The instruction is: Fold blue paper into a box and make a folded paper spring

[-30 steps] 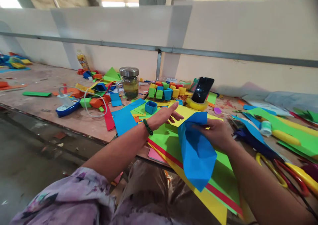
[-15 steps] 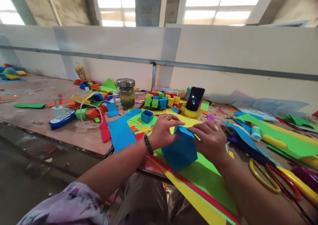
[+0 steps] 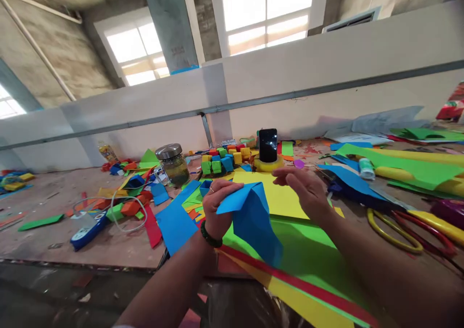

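My left hand (image 3: 218, 207) grips a folded sheet of blue paper (image 3: 253, 221) by its left upper edge, the thumb hidden behind the paper. The sheet bends into a tent-like shape above the stacked sheets. To its right, my right hand (image 3: 304, 190) is raised off the paper with fingers stretched out, holding nothing. Beneath both hands lie a yellow sheet (image 3: 281, 200) and a green sheet (image 3: 308, 250). A small blue paper box (image 3: 205, 188) stands just behind my left hand, partly covered by it.
Small coloured paper cubes (image 3: 226, 163) cluster at the back, beside a lidded glass jar (image 3: 175, 166). A phone (image 3: 268, 145) leans upright on a yellow tape roll (image 3: 267, 165). Scissors with yellow and red handles (image 3: 395, 234) lie right. A blue-and-white power strip (image 3: 87, 229) with cable sits left.
My right hand has let go of the blue paper and moved right. The paper has turned and opened out in my left hand. The view has tilted and shifted right.
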Tool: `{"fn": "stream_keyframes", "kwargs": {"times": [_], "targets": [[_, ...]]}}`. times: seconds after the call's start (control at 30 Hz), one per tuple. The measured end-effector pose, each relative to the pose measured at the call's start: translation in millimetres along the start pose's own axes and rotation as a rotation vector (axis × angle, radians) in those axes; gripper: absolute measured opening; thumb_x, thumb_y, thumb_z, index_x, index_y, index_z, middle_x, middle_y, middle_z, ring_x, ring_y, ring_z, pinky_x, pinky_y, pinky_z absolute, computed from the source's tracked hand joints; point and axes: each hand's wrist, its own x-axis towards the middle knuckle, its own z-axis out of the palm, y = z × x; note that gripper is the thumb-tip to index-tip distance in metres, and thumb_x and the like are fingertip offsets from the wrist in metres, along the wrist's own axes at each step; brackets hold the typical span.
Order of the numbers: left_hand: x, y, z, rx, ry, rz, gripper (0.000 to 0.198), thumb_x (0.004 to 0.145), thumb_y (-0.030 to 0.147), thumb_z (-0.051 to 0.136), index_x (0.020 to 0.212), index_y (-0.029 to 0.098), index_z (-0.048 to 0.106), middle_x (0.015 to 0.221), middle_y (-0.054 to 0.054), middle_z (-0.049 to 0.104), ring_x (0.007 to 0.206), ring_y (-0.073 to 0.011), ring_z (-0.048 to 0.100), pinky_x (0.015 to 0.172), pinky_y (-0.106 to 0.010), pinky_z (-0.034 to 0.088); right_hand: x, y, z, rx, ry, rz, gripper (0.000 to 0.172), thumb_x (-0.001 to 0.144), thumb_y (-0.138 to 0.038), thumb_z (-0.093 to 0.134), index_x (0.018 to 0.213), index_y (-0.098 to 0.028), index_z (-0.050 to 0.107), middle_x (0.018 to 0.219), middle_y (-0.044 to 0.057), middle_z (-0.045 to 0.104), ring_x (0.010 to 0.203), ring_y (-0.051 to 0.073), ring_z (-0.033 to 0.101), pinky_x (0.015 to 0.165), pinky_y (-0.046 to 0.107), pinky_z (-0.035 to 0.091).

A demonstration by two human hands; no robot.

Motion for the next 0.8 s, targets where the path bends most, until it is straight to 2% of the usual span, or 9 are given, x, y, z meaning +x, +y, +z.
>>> {"fn": "stream_keyframes", "kwargs": {"times": [0.1,0.2,0.3,0.37,0.5,0.57,0.63,0.73,0.8], "targets": [[-0.2,3.8,1.1,-0.025,-0.033,-0.02,0.013,0.085,0.026,0.064,0.091,0.022,0.075,0.084,-0.003,0.071,0.077,-0.0149,0.063,0.071,-0.027,0.048,-1.8,-5.5,4.3,-0.015,-0.092,-0.014,0.027,0.088,-0.042,0.058,0.099,-0.022,0.071,0.09,0.005,0.069,0.076,0.016,0.065,0.07,0.029,0.053],[-0.2,6.0,2.3,-0.051,-0.099,-0.08,0.014,0.085,0.029,0.064,0.089,0.021,0.076,0.084,-0.004,0.07,0.076,-0.0149,0.063,0.07,-0.027,0.049,-2.6,-10.5,6.8,-0.014,-0.194,-0.037,0.024,0.085,-0.038,0.062,0.099,-0.021,0.073,0.096,0.006,0.07,0.083,0.016,0.065,0.073,0.029,0.052],[-1.0,4.5,5.7,-0.091,-0.23,-0.218,0.021,0.085,0.035,0.063,0.085,0.019,0.075,0.082,-0.006,0.07,0.076,-0.0167,0.063,0.07,-0.028,0.05,-1.7,-13.3,6.7,0.005,-0.257,0.005,0.025,0.081,-0.038,0.066,0.096,-0.02,0.074,0.096,0.007,0.071,0.088,0.019,0.065,0.075,0.03,0.053],[-1.8,1.6,9.3,-0.097,-0.324,-0.326,0.024,0.084,0.038,0.062,0.081,0.017,0.074,0.082,-0.006,0.071,0.075,-0.0177,0.063,0.07,-0.029,0.05,-0.2,-13.2,5.8,-0.028,-0.295,0.08,0.028,0.079,-0.042,0.067,0.092,-0.018,0.075,0.09,0.007,0.073,0.084,0.02,0.066,0.072,0.03,0.053],[-3.3,-4.4,15.3,-0.08,-0.536,-0.456,0.023,0.081,0.034,0.062,0.076,0.014,0.073,0.081,-0.005,0.072,0.077,-0.0179,0.064,0.074,-0.028,0.051,4.6,-8.1,2.3,-0.134,-0.421,0.262,0.034,0.081,-0.047,0.061,0.088,-0.016,0.074,0.087,0.007,0.073,0.082,0.021,0.065,0.071,0.031,0.05],[-4.3,-6.4,16.7,-0.048,-0.661,-0.511,0.021,0.079,0.031,0.062,0.075,0.013,0.073,0.078,-0.004,0.072,0.076,-0.0178,0.063,0.071,-0.026,0.05,7.0,-5.9,0.9,-0.181,-0.52,0.34,0.031,0.08,-0.042,0.061,0.09,-0.016,0.074,0.089,0.006,0.073,0.084,0.022,0.064,0.072,0.03,0.049],[-5.6,-7.8,17.8,0.021,-0.753,-0.579,0.022,0.077,0.032,0.063,0.074,0.012,0.073,0.072,-0.003,0.07,0.072,-0.0173,0.062,0.065,-0.024,0.049,8.6,-6.0,1.0,-0.261,-0.65,0.404,0.024,0.075,-0.034,0.064,0.086,-0.016,0.074,0.082,0.003,0.073,0.077,0.02,0.063,0.065,0.028,0.046],[-7.4,-8.9,20.0,0.107,-0.828,-0.658,0.027,0.076,0.035,0.061,0.071,0.011,0.072,0.065,-0.001,0.066,0.063,-0.0149,0.056,0.057,-0.022,0.046,8.8,-9.4,4.8,-0.405,-0.801,0.393,0.016,0.066,-0.026,0.066,0.078,-0.017,0.073,0.068,0.0,0.069,0.063,0.017,0.059,0.055,0.026,0.04],[-8.2,-9.1,21.6,0.14,-0.858,-0.672,0.028,0.076,0.035,0.059,0.07,0.011,0.072,0.061,0.001,0.063,0.06,-0.0133,0.052,0.054,-0.021,0.043,8.2,-11.6,9.6,-0.587,-0.805,0.355,0.013,0.064,-0.021,0.065,0.074,-0.019,0.072,0.064,-0.001,0.067,0.06,0.016,0.058,0.053,0.025,0.037]]}}
